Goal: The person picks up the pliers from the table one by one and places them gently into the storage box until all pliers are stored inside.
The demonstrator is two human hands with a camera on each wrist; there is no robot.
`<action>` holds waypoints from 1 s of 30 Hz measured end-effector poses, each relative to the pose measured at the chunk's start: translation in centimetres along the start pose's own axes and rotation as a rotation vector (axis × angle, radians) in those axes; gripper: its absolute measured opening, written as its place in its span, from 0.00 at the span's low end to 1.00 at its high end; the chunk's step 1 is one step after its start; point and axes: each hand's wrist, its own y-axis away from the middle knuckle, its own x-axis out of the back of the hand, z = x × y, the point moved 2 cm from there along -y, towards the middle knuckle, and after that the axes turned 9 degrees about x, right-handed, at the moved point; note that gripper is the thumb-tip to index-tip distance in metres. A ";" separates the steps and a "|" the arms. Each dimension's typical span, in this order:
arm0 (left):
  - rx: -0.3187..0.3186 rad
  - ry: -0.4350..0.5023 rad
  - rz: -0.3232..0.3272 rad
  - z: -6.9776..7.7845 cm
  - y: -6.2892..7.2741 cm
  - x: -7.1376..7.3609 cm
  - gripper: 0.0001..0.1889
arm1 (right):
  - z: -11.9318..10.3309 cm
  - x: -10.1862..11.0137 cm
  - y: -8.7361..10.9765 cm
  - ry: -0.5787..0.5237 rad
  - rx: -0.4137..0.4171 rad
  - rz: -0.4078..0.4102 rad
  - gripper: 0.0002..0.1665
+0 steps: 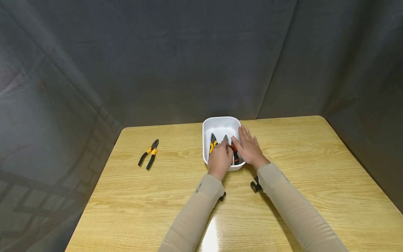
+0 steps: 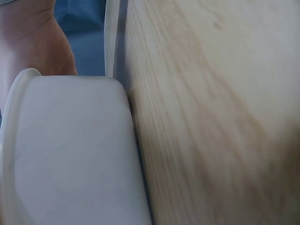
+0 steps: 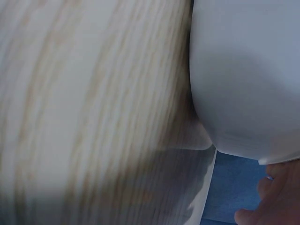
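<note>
A white plastic bin [image 1: 220, 120] stands near the far edge of the table, with several pliers inside. My left hand [image 1: 220, 159] reaches in over the near rim, its curled fingers gripping the grey-jawed pliers [image 1: 225, 138] in the middle; their handles are mostly hidden by the hand. Left of these lie yellow-handled pliers [image 1: 212, 138], and on the right red-and-black-handled pliers [image 1: 235, 155]. My right hand [image 1: 250, 148] lies along the bin's right side with straight fingers, the thumb over the rim. Both wrist views show the bin's outer wall [image 2: 75, 150] close up.
To the left on the wooden table [image 1: 126, 210], pliers with orange-and-black handles [image 1: 152, 154] lie apart from the bin. Dark wrist-camera pieces [image 1: 255, 184] hang under the sleeves. A grey curtain [image 1: 189, 63] stands behind and beside the table.
</note>
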 end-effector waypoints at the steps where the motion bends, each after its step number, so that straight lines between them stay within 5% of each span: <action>1: 0.001 0.004 0.006 0.0 0.0 0.0 0.10 | 0.0 0.0 0.0 0.000 0.000 0.000 0.48; 18: -0.021 0.127 0.084 -0.4 0.1 0.4 0.11 | 0.0 0.0 0.0 -0.008 -0.006 0.004 0.48; 30: -0.012 0.463 0.111 -1.0 -0.1 0.9 0.10 | -0.2 0.0 0.1 -0.006 0.006 0.017 0.47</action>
